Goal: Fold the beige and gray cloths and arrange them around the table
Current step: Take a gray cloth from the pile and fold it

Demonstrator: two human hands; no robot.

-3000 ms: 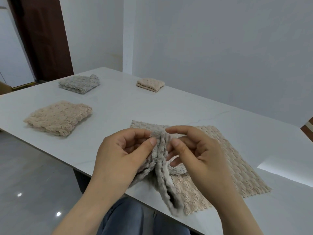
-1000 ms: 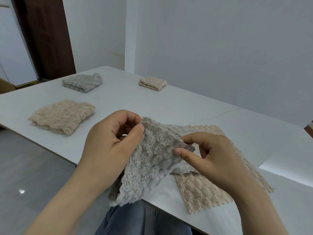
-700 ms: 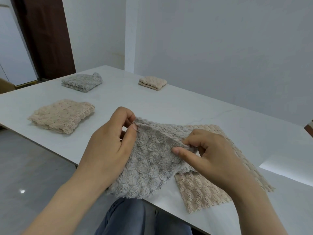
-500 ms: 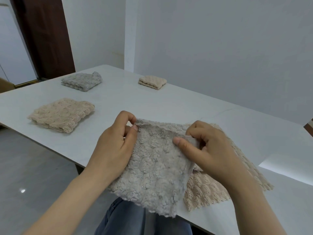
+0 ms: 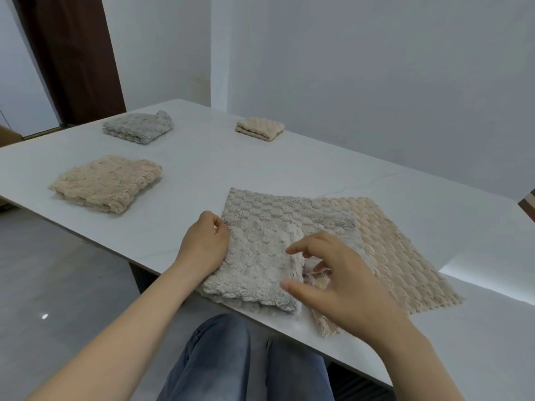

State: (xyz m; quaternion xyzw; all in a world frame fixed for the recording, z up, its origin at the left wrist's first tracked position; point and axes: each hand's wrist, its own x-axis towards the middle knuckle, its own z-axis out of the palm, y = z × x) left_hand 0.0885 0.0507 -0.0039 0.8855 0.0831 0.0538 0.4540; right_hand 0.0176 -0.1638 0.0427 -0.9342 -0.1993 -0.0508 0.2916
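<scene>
A gray cloth (image 5: 260, 250) lies partly folded at the near edge of the white table (image 5: 289, 169), overlapping a flat beige cloth (image 5: 399, 250) that spreads to its right. My left hand (image 5: 205, 244) pinches the gray cloth's left edge. My right hand (image 5: 335, 279) hovers over the cloth's right side with fingers spread and nothing clearly held. Three folded cloths lie farther off: a beige one (image 5: 107, 183) at the left, a gray one (image 5: 139, 130) at the far left, and a small beige one (image 5: 259, 128) at the far side.
The table's near edge runs diagonally just above my lap in blue jeans (image 5: 231, 360). A white wall stands close behind the table. A dark wooden door frame (image 5: 69, 53) stands at the far left, above a gray tiled floor (image 5: 58, 285).
The gray cloth was held up in both hands; it now lies on the table over the beige cloth. My right hand has let go of its corner and lifted off.
</scene>
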